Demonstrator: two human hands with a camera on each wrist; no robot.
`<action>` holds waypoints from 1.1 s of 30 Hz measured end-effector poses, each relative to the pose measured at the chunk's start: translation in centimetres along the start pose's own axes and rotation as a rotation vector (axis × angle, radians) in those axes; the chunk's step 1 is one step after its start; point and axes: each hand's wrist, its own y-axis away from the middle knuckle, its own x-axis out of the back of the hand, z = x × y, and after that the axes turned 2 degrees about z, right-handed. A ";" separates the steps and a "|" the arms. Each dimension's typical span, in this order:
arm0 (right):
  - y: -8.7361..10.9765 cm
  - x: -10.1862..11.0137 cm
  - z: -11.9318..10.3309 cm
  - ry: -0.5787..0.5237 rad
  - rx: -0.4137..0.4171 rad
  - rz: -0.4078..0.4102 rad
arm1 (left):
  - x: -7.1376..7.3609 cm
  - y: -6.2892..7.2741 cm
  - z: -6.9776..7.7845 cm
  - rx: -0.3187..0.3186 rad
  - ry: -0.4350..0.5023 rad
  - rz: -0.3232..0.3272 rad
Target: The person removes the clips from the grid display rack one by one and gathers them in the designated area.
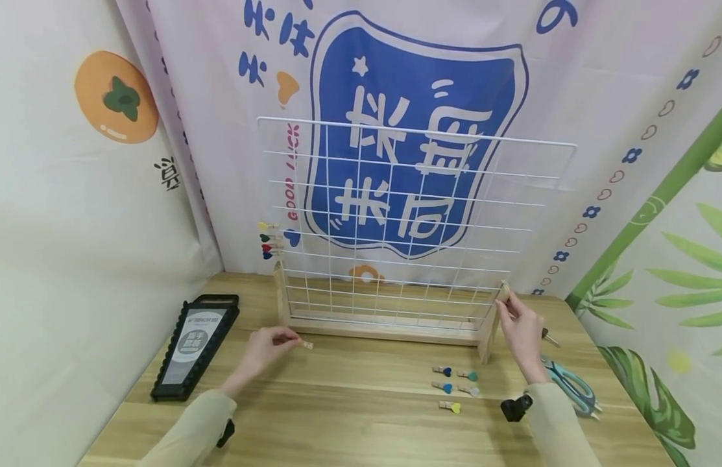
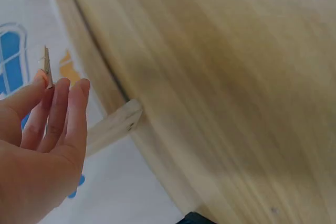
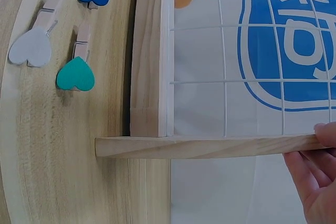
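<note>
My left hand (image 1: 266,351) pinches a small wooden clothespin (image 1: 307,345) between thumb and fingertips, above the table in front of the stand's left end. In the left wrist view the clothespin (image 2: 46,66) points upward from the fingertips. My right hand (image 1: 521,329) grips the upper part of the right wooden side post (image 3: 210,147) of a stand. A white wire grid (image 1: 416,132) rises from this stand. Several clothespins with heart fronts, one red (image 1: 267,248), are clipped one above another on the grid's left edge.
On the table, left of my right hand, lie several heart clothespins, among them a teal one (image 3: 75,74), a white one (image 3: 30,46) and a yellow one (image 1: 452,407). Scissors (image 1: 573,386) lie at right. A black tray-like case (image 1: 194,347) lies at left. A printed cloth hangs behind the grid.
</note>
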 end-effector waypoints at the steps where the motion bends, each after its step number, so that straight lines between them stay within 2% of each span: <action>1: 0.0 0.0 0.0 0.004 -0.002 -0.002 | -0.2 0.0 0.0 0.001 -0.014 -0.005; 11: 0.0 -0.1 0.0 -0.001 0.001 -0.003 | -1.9 -0.1 -0.5 0.018 -0.111 -0.059; 18: 0.0 0.0 -0.1 -0.004 -0.008 -0.003 | -2.2 -0.1 -1.0 -0.098 -0.179 -0.057; 20: -0.1 0.1 -0.1 -0.001 -0.015 -0.001 | -2.2 -0.1 -1.1 -0.109 -0.197 -0.065; 26: -0.1 0.1 -0.2 0.007 -0.019 -0.001 | -2.3 -0.1 -1.0 -0.046 -0.235 -0.080; 33: -0.1 -0.1 0.0 0.018 -0.025 0.002 | -1.9 0.1 -0.8 -0.045 -0.218 -0.080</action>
